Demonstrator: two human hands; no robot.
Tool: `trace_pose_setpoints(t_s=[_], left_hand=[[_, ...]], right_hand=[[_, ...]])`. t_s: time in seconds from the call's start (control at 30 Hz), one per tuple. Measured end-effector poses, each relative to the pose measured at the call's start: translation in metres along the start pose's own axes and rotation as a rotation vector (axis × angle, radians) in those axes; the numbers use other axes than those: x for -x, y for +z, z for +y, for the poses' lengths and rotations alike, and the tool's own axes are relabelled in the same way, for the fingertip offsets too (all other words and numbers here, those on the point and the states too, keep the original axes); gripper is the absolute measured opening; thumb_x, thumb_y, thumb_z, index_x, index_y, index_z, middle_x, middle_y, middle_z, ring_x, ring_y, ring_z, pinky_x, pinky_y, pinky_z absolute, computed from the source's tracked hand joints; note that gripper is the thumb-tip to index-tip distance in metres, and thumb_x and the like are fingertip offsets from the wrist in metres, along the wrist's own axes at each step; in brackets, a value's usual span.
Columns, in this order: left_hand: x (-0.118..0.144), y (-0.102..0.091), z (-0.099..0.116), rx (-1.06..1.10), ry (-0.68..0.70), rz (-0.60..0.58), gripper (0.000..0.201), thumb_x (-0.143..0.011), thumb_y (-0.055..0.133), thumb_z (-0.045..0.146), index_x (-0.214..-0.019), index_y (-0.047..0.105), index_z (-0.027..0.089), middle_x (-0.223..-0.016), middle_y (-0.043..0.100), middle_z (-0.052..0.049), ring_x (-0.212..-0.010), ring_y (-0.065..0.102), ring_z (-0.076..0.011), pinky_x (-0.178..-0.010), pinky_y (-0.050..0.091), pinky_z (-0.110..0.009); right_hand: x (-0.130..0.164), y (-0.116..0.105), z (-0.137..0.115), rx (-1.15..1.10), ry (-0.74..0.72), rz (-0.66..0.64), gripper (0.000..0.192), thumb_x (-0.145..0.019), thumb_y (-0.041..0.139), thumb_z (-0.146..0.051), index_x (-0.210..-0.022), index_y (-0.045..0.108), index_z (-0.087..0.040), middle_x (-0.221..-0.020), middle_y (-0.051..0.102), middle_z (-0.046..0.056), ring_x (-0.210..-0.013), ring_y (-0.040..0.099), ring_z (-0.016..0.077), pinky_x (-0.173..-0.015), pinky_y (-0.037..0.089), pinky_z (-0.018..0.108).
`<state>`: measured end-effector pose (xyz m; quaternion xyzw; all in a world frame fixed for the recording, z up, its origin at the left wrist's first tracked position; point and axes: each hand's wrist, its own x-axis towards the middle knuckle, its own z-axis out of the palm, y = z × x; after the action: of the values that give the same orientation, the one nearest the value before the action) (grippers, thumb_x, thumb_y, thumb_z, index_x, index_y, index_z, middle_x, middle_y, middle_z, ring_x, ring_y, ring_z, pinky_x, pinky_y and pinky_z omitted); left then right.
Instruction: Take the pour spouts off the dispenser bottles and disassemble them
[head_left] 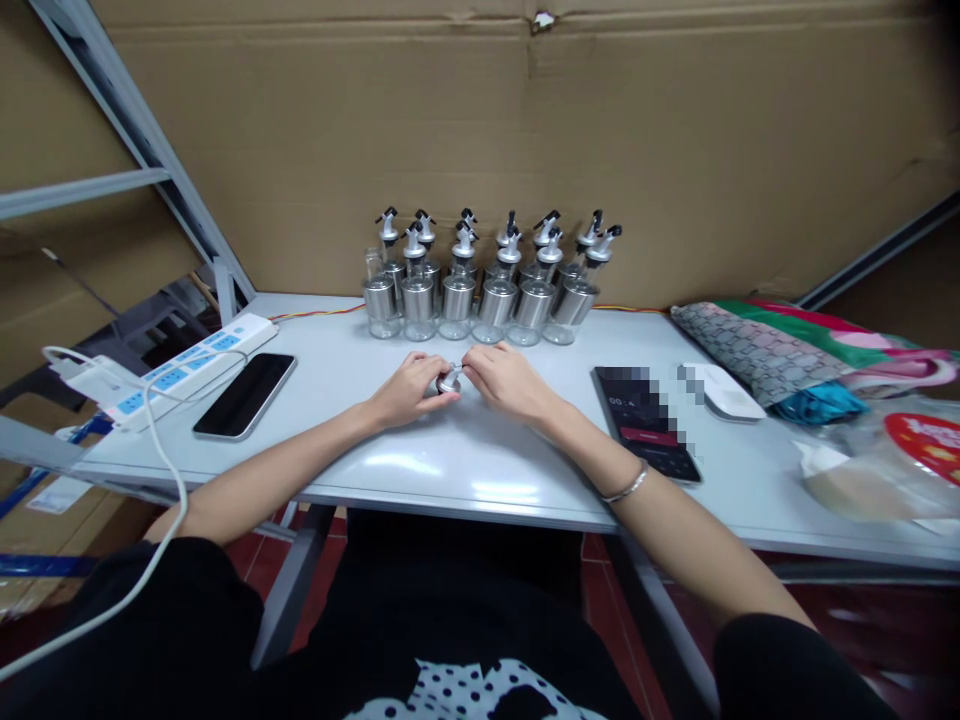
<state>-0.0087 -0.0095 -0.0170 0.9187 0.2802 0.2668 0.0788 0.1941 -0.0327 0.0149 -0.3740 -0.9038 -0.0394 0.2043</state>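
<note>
Head view: cap (448, 380) (half-hidden) between hands.

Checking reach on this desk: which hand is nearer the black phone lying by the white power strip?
Left. The left hand rests right of the black phone; the right hand lies farther right.

- The left hand (409, 388) and right hand (504, 380) are covering most of a small metal cap (448, 379), so its shape and underside are staying hidden.
- The front dispenser bottles (495, 300) are blocking the rear row, leaving only spouts showing.
- A pixelated patch is masking part of the dark tablet (646, 425) and the white mouse (724, 392) beside it.
- The right edge is cutting off the plastic bags (885, 450), which are blurring there.
- The white cable (161, 470) is running out of view at bottom left.
- The table (465, 460) is hiding its own legs and the person's lap.
</note>
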Motion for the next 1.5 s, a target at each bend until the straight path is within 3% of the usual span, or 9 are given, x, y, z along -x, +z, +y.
trace_pose_setpoints(t_s=[0.23, 0.57, 0.83, 1.0, 1.33, 1.5], left_hand=[[0.001, 0.0, -0.001, -0.089, 0.044, 0.028, 0.029, -0.086, 0.047, 0.046, -0.092, 0.05, 0.017, -0.085, 0.058, -0.005, -0.083, 0.052, -0.0189, -0.09, 0.036, -0.037], [0.001, -0.001, 0.002, -0.105, 0.166, 0.095, 0.017, -0.086, 0.044, 0.03, -0.095, 0.05, 0.017, -0.09, 0.063, -0.006, -0.089, 0.057, -0.0184, -0.089, 0.037, -0.035], [-0.001, -0.002, 0.009, -0.016, 0.065, 0.018, 0.008, -0.073, 0.048, 0.021, -0.081, 0.048, 0.018, -0.077, 0.059, -0.001, -0.075, 0.056, -0.0155, -0.083, 0.039, -0.032], [-0.001, -0.004, 0.014, 0.167, -0.027, -0.027, 0.008, -0.075, 0.045, 0.02, -0.081, 0.049, 0.018, -0.076, 0.054, 0.0, -0.07, 0.05, -0.0136, -0.069, 0.041, -0.026], [0.001, 0.003, 0.007, 0.194, 0.046, -0.08, 0.008, -0.081, 0.041, 0.018, -0.084, 0.048, 0.019, -0.084, 0.05, -0.004, -0.078, 0.049, -0.0162, -0.073, 0.042, -0.028], [-0.001, 0.002, 0.015, 0.241, 0.017, -0.025, 0.006, -0.079, 0.039, 0.016, -0.077, 0.043, 0.019, -0.079, 0.049, -0.002, -0.075, 0.048, -0.0153, -0.071, 0.042, -0.028]], right_hand=[[-0.002, 0.002, -0.002, -0.074, 0.074, -0.049, 0.02, -0.086, 0.037, -0.016, -0.088, 0.056, -0.014, -0.082, 0.064, 0.008, -0.071, 0.053, 0.0183, -0.07, 0.031, 0.029], [0.0, 0.004, -0.008, -0.192, 0.071, -0.143, 0.021, -0.081, 0.04, -0.014, -0.09, 0.059, -0.013, -0.084, 0.065, 0.009, -0.072, 0.054, 0.0178, -0.071, 0.034, 0.027], [0.0, 0.005, -0.012, -0.214, 0.101, -0.237, 0.02, -0.084, 0.041, -0.017, -0.089, 0.061, -0.013, -0.086, 0.067, 0.008, -0.072, 0.055, 0.0173, -0.067, 0.032, 0.026], [0.0, 0.001, -0.015, -0.217, 0.129, -0.28, 0.024, -0.088, 0.04, -0.018, -0.096, 0.061, -0.013, -0.092, 0.069, 0.009, -0.074, 0.057, 0.0178, -0.067, 0.032, 0.026], [-0.002, -0.001, -0.02, -0.08, 0.127, -0.365, 0.029, -0.091, 0.037, -0.021, -0.105, 0.06, -0.011, -0.099, 0.07, 0.014, -0.084, 0.064, 0.0227, -0.07, 0.035, 0.027], [-0.003, -0.008, -0.024, 0.022, 0.127, -0.401, 0.029, -0.092, 0.039, -0.024, -0.104, 0.061, -0.01, -0.097, 0.07, 0.015, -0.083, 0.065, 0.0251, -0.067, 0.033, 0.029]])
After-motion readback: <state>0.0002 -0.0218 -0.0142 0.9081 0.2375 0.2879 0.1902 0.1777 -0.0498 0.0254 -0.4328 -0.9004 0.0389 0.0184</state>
